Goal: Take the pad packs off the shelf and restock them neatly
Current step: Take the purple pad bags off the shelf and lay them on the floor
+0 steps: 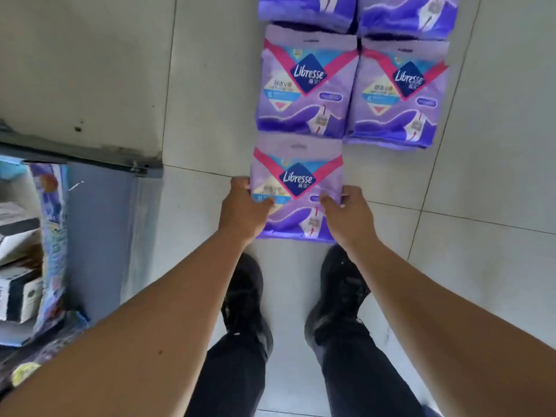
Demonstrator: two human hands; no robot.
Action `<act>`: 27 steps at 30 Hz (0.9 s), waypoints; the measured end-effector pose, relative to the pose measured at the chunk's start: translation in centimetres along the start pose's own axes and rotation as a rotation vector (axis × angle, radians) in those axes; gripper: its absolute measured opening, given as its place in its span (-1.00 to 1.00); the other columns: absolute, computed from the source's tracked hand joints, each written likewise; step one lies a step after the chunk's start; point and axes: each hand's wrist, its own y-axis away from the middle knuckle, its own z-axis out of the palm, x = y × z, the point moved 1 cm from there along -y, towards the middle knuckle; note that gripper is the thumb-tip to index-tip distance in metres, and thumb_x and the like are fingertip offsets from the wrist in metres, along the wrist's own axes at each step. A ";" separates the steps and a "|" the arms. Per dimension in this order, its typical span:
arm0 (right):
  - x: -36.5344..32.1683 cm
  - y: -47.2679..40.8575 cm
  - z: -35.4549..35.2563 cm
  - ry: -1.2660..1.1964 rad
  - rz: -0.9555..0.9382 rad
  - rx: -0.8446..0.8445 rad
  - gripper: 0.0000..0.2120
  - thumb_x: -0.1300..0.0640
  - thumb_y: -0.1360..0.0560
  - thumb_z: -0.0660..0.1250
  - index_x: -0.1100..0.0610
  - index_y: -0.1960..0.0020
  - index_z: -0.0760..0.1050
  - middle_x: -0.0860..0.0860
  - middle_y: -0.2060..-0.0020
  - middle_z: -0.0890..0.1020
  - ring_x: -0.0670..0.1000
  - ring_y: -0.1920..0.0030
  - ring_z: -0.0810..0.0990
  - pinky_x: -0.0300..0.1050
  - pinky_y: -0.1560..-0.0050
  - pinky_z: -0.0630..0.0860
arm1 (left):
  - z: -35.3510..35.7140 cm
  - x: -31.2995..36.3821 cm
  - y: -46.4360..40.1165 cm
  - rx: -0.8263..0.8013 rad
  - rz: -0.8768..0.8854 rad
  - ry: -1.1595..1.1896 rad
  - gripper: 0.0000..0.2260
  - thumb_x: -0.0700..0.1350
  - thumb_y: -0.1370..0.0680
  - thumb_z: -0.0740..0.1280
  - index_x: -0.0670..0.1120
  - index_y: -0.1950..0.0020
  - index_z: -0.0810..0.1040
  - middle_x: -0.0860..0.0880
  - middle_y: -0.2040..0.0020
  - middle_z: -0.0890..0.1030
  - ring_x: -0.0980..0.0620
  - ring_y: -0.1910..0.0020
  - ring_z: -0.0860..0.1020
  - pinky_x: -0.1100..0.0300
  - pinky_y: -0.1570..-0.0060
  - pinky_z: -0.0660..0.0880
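- My left hand [245,206] and right hand [346,213] clamp the near pad pack [296,188] by its two side edges, thumbs on the printed face, the other fingers curled behind and out of sight.
- The pack is a soft, glossy purple plastic pouch, roughly square, with a pink V band and a dark blue diamond logo; its near edge sits just beyond my black shoes [338,293].
- I cannot tell whether it lies flat on the floor [481,236] or is lifted slightly.
- Beyond it, two matching packs lie side by side, the left middle pack [307,85] and the right middle pack [400,94], edges touching.
- Two more at the far edge, the far left pack [307,10] and the far right pack [409,13], are cut off by the frame.
- The floor is pale, smooth tile with thin grout lines; bare tile lies right of my pack.
- At left, a grey shelf unit [99,236] with a metal edge holds blurred boxes and a blue printed bag [52,236], hard to read.
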 end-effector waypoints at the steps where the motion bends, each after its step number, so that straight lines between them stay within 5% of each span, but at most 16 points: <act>1: 0.0 -1.6 0.8 0.013 -0.027 0.044 -0.69 0.03 -0.53 0.33 0.18 -0.18 0.43 0.09 0.01 0.62 0.10 0.01 0.59 -0.29 0.20 0.30 | 0.8 -0.3 -1.7 0.012 0.024 0.010 -0.60 -0.08 -0.46 0.46 -0.06 -0.23 0.41 -0.01 -0.07 0.64 -0.04 -0.04 0.61 0.08 -0.07 0.53; 6: 0.2 -6.0 3.0 0.197 -0.006 -0.043 -0.57 0.01 -0.58 0.26 0.22 -0.35 0.35 0.17 -0.20 0.58 0.21 -0.23 0.51 -0.11 -0.11 0.38 | 2.8 -1.1 -5.7 -0.042 0.030 -0.073 -0.61 -0.08 -0.54 0.36 -0.06 -0.34 0.37 -0.04 -0.19 0.60 -0.08 -0.14 0.58 0.05 -0.15 0.50; 9: -1.2 -4.1 1.5 0.256 0.018 -0.102 -0.53 0.01 -0.60 0.24 0.23 -0.41 0.28 0.17 -0.30 0.52 0.19 -0.30 0.47 -0.11 -0.18 0.37 | 1.6 0.1 -3.5 -0.052 -0.015 -0.055 -0.44 -0.10 -0.59 0.29 -0.09 -0.54 0.15 -0.07 -0.39 0.45 -0.09 -0.33 0.46 0.16 -0.23 0.41; 13: -5.6 3.4 -3.4 0.353 -0.179 -0.126 -0.56 0.03 -0.59 0.23 0.17 -0.42 0.31 0.14 -0.32 0.49 0.13 -0.31 0.46 -0.08 -0.24 0.38 | -3.1 3.3 4.0 0.147 0.043 0.012 -0.62 -0.11 -0.60 0.26 -0.08 -0.41 0.34 -0.03 -0.33 0.47 0.01 -0.27 0.47 0.48 0.15 0.36; 16: -10.3 10.2 -7.7 0.451 -0.455 -0.146 -0.59 0.05 -0.60 0.21 0.11 -0.42 0.33 0.09 -0.30 0.48 0.10 -0.29 0.45 -0.08 -0.23 0.38 | -7.1 7.2 11.5 0.284 0.144 0.009 -0.73 -0.08 -0.59 0.26 -0.05 -0.29 0.45 0.03 -0.20 0.54 0.06 -0.17 0.50 0.63 0.23 0.29; 21: -20.2 20.4 -13.3 0.502 -0.881 -0.193 -0.59 0.07 -0.60 0.20 0.09 -0.42 0.37 0.07 -0.31 0.50 0.10 -0.29 0.46 -0.05 -0.21 0.41 | -14.6 13.9 22.8 0.572 0.265 0.018 -0.78 -0.08 -0.55 0.25 0.02 -0.20 0.49 0.09 -0.08 0.58 0.06 -0.07 0.53 0.11 -0.08 0.47; 27: -28.8 30.1 -14.2 0.553 -1.335 -0.335 -0.62 0.10 -0.52 0.20 0.16 -0.31 0.45 0.09 -0.18 0.56 0.19 -0.12 0.54 0.14 -0.02 0.53 | -22.3 15.2 33.6 0.893 0.213 0.084 -0.75 -0.04 -0.54 0.21 -0.01 -0.18 0.53 0.06 -0.07 0.59 0.03 -0.04 0.56 0.07 0.01 0.52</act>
